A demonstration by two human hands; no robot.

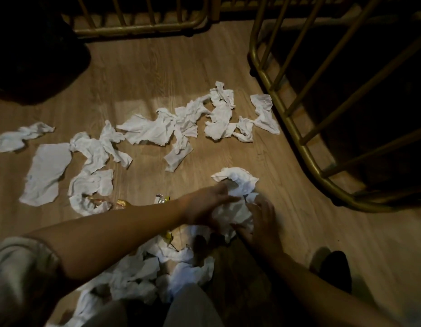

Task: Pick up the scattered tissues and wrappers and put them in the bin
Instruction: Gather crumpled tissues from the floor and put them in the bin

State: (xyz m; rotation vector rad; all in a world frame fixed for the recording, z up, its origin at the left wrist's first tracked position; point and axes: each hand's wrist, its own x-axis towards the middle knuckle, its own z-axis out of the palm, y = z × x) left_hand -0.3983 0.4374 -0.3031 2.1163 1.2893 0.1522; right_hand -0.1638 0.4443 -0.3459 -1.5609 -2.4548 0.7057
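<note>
White crumpled tissue wad (237,204) sits between both hands, low over the wood-look floor (143,74), right of centre, near. Left hand (204,206) reaches in from the left, fingers curled onto the wad's left side, gripping it. Right hand (261,220) comes from the near right, fingers bent around the wad's right and lower edge, also gripping. Wad's top part sticks out far of the fingers.

Scattered tissues (155,129) lie in a loose band across the middle of the floor, left edge to the right, some overlapping, some apart. One flat sheet (47,171) lies at left. More tissues in a pile (143,274) near, under the left forearm, by the person's grey-trousered knee (188,308). Yellow/silver wrapper bits: one (161,198) just far of the left forearm, another (168,236) just near of it, small and blurred.

Gold metal railing (296,135) curves along the right; another gold rail (138,29) runs across the far side. Dark rounded object (35,57) far left, can't tell what it is. Dark shoe (334,270) near right. Grey sleeve (18,263) pushed up on the left arm.
</note>
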